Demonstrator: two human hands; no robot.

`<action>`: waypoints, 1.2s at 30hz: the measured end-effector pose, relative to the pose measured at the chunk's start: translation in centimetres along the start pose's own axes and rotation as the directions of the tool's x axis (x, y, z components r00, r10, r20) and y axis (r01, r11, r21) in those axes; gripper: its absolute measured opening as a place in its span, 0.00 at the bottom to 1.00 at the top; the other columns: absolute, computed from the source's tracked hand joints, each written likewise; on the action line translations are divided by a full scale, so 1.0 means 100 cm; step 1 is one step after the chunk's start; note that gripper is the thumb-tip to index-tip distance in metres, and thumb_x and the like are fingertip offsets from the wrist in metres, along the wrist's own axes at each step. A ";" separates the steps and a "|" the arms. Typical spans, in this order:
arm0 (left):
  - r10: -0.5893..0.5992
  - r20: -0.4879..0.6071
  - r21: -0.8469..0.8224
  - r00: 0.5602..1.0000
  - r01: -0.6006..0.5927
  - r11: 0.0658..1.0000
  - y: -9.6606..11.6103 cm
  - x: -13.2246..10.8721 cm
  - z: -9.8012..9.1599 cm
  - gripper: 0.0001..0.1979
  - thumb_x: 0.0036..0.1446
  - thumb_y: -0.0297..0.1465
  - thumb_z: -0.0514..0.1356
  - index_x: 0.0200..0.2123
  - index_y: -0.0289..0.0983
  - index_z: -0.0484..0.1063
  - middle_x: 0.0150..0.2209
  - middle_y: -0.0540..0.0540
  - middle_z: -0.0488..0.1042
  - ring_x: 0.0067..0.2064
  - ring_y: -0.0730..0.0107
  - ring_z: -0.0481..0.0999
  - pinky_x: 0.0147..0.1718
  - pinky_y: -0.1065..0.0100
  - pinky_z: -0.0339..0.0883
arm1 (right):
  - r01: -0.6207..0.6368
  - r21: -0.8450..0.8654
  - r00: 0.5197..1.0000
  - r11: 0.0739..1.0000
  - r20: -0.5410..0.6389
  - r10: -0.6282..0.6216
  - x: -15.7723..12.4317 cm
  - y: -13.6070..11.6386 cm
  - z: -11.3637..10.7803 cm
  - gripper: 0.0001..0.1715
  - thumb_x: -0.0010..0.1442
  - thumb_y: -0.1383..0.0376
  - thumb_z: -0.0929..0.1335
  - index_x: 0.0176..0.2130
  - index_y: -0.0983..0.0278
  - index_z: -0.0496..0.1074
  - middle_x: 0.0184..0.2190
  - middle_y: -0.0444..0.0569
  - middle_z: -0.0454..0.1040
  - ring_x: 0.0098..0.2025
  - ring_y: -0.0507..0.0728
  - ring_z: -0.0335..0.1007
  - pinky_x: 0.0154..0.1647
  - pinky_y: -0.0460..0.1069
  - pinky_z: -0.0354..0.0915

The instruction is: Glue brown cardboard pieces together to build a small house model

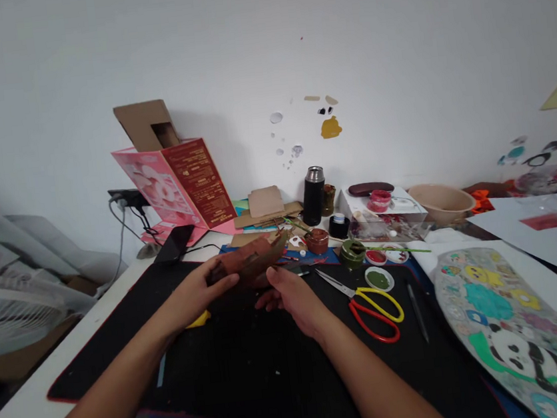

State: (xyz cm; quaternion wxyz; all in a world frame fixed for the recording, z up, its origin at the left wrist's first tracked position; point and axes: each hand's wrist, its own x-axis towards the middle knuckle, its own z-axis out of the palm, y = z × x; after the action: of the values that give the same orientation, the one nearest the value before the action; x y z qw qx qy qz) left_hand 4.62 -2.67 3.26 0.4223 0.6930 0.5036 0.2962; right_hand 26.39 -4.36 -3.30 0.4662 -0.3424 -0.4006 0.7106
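Note:
Over the black mat (pixel 258 386), my left hand (pixel 200 295) is closed on the left side of a brown piece that looks like painted cardboard (pixel 267 260). My right hand (pixel 294 301) grips the near right edge of the same piece, thumb on top and fingers curled beneath it. The piece is tilted, and its exact shape is partly hidden by the hands and dim light. Just right of my right hand lie scissors (pixel 364 300) with one yellow and one red handle, blades apart. Behind the piece stands an open jar of brown paint (pixel 317 240).
Beyond the hands are a jar of green paint (pixel 352 253), a lid with green paint (pixel 380 279) and a black thermos (pixel 314 196). A pen (pixel 417 310) lies right of the scissors. A pink-and-red box (pixel 175 187) stands back left; a panda-painted board (pixel 513 330) lies right.

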 end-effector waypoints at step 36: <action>-0.018 -0.189 0.744 0.982 0.155 0.650 -0.074 0.082 -0.031 0.43 0.59 0.49 0.62 0.70 0.33 0.57 0.62 0.28 0.73 0.60 0.40 0.76 0.54 0.53 0.69 | 0.056 -0.363 0.998 0.930 0.019 -0.053 0.001 0.011 0.002 0.23 0.64 0.50 0.73 0.48 0.67 0.75 0.30 0.45 0.77 0.27 0.51 0.71 0.33 0.48 0.66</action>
State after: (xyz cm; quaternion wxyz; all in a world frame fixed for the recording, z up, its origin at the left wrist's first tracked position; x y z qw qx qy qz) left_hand 1.32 6.97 -1.94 0.0666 0.7540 0.6465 0.0956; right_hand 25.71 -4.57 -4.17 0.4127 -0.4082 -0.5364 0.6126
